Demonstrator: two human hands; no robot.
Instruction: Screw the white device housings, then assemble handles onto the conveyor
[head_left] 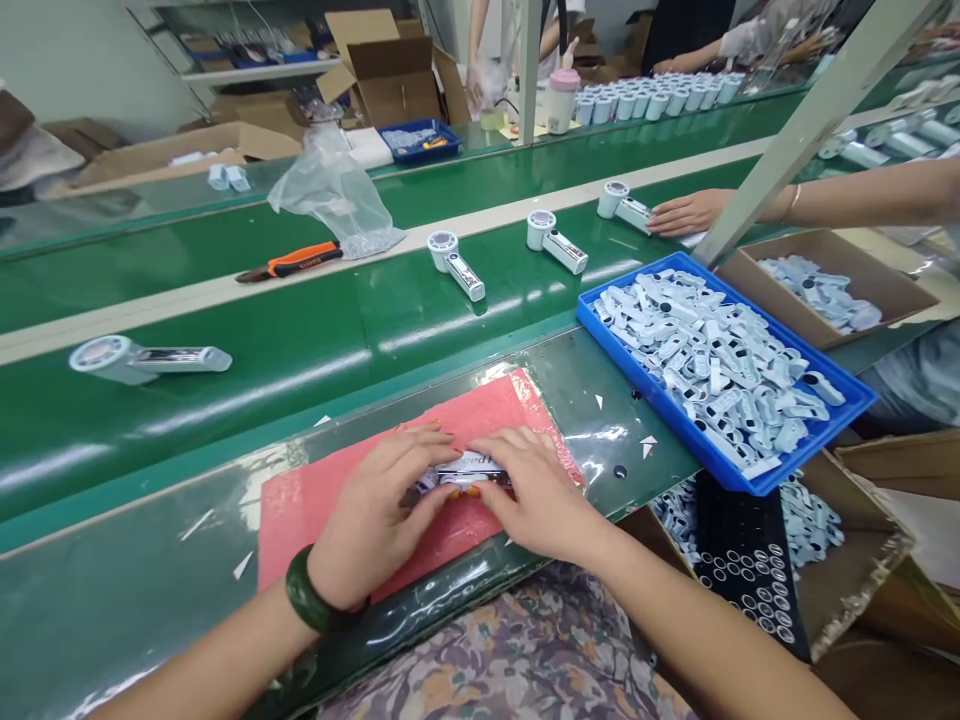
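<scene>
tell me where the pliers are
In the head view, the pliers lie upper left on the pale strip, just left of the clear bag.

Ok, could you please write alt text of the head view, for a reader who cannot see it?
A person's left hand and right hand hold a partly hidden item over a pink mat. Beyond, four round-headed devices lie on a green belt; a blue tray of pale parts sits at right.
</scene>
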